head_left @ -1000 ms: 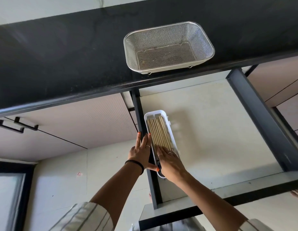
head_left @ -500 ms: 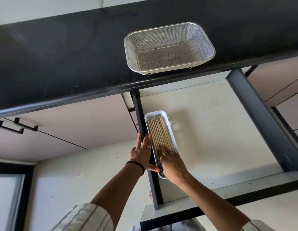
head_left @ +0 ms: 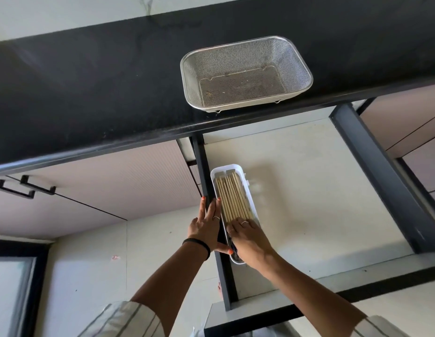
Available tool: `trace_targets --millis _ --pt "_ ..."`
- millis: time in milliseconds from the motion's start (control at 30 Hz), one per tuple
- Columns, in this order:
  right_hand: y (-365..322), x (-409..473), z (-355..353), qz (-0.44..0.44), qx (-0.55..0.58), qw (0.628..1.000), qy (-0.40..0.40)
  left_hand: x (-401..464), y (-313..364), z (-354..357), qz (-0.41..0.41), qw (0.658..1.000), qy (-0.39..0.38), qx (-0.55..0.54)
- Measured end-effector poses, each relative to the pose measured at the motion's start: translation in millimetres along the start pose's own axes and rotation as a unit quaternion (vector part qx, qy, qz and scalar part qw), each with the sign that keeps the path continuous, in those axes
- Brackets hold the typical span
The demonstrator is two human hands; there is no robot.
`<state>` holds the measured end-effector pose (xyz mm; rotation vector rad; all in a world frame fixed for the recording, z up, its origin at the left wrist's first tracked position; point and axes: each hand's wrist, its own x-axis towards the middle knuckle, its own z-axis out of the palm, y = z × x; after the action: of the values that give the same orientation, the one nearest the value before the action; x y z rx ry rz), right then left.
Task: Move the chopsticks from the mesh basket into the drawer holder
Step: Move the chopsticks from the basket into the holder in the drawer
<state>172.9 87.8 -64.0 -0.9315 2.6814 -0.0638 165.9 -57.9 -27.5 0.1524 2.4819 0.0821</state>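
Head: holder (head_left: pixel 248 190) against drawer wall (head_left: pixel 204 171)

A single head-worn wide-angle camera looks steeply down and forward over the person's outstretched forearms. The open drawer (head_left: pixel 308 210) fills the centre and right of the frame at close range, the black desk (head_left: pixel 90 93) edge crosses the upper half, and cabinet fronts (head_left: pixel 102 190) and pale floor (head_left: pixel 114 263) curve away at left. There is no second view.
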Motion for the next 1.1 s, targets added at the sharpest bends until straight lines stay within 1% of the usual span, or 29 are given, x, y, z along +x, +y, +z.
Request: trace_targets --millis 67,133,200,333,600,733,933,1100 --pt "1.3 -1.8 1.4 -0.01 0.002 1.0 0.014 -0.6 0.5 -0.3 -0.001 1.0 0.0 -0.001" --pt "3.4 -2.0 3.1 -0.015 0.033 0.999 0.002 -0.5 1.2 -0.4 0.0 1.0 0.002 0.005" --pt "4.6 -2.2 3.3 -0.011 0.068 0.997 -0.019 -0.8 1.6 0.3 0.0 1.0 0.0 0.009" --pt "2.4 -7.8 6.8 0.006 0.098 0.995 -0.012 -1.5 0.2 0.5 0.001 1.0 -0.002 0.016" --pt "3.6 -5.7 8.2 0.029 0.107 0.993 -0.028 -1.1 0.5 -0.4 -0.001 1.0 -0.002 0.022" --pt "-2.0 -3.7 6.5 0.055 0.11 0.992 -0.032 -1.6 1.0 0.9 -0.003 1.0 0.001 0.017" --pt "-5.1 4.3 -0.1 0.091 0.123 0.986 -0.062 -0.7 0.5 -1.0 0.003 1.0 0.003 0.021" --pt "-5.3 4.1 -3.8 0.117 0.132 0.983 -0.046 -0.4 2.3 -3.2 0.004 0.999 0.004 0.033"
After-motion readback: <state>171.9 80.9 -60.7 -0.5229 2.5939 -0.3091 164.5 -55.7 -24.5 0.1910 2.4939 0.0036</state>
